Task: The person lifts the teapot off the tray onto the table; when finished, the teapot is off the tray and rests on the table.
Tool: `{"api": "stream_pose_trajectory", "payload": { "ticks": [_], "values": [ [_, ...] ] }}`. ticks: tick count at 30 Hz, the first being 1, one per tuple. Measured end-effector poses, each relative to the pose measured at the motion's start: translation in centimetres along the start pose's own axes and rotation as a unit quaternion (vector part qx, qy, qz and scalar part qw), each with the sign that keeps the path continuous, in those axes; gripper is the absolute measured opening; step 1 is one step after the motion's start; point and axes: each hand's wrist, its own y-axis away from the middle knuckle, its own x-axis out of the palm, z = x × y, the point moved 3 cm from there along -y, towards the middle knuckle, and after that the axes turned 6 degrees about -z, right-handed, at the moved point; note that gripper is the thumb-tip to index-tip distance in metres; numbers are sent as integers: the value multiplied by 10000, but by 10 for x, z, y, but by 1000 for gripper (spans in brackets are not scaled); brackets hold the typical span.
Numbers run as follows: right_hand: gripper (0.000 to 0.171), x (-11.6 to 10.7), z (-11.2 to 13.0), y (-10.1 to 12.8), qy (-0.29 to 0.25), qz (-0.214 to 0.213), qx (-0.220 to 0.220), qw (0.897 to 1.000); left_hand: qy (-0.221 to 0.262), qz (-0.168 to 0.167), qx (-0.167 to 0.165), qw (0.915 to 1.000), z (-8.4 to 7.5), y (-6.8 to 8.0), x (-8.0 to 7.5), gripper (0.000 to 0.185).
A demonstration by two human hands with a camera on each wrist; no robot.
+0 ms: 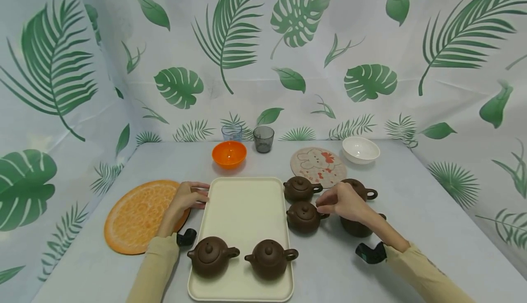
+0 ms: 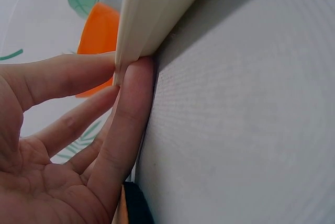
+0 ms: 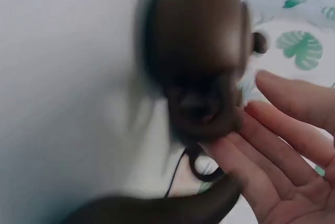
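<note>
My left hand [image 1: 190, 196] pinches the left rim of a cream tray [image 1: 247, 211] between thumb and fingers; in the left wrist view, one finger lies under the tray's edge. Two dark brown teapots, a left one [image 1: 209, 257] and a right one [image 1: 269, 259], stand on the tray's near end. My right hand [image 1: 343, 201] is at the handle of another brown teapot [image 1: 303, 217], just right of the tray. In the right wrist view its fingers are at the handle [image 3: 201, 116], while the thumb stands apart. A similar teapot [image 1: 298, 188] stands behind that one.
Two more teapots, a far one [image 1: 357, 186] and a near one [image 1: 356, 226], are partly hidden by my right arm. An orange-slice mat [image 1: 140, 218] lies left. Behind are an orange bowl [image 1: 229, 155], a grey glass [image 1: 263, 139], a rabbit mat [image 1: 317, 165] and a white bowl [image 1: 360, 150].
</note>
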Motion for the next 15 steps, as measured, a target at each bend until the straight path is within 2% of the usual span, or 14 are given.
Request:
{"api": "stream_pose_trajectory", "payload": {
  "ticks": [6, 10, 15],
  "values": [
    [20, 4, 27, 5, -878, -313, 69, 9956, 130, 37, -46, 9999, 0, 0, 0, 44],
    [20, 15, 44, 10, -1257, -99, -128, 9919, 132, 51, -53, 9999, -1, 0, -1, 44],
    [19, 37, 53, 16, -1493, 313, -296, 9878, 99, 43, -38, 9999, 1, 0, -2, 44]
  ]
}}
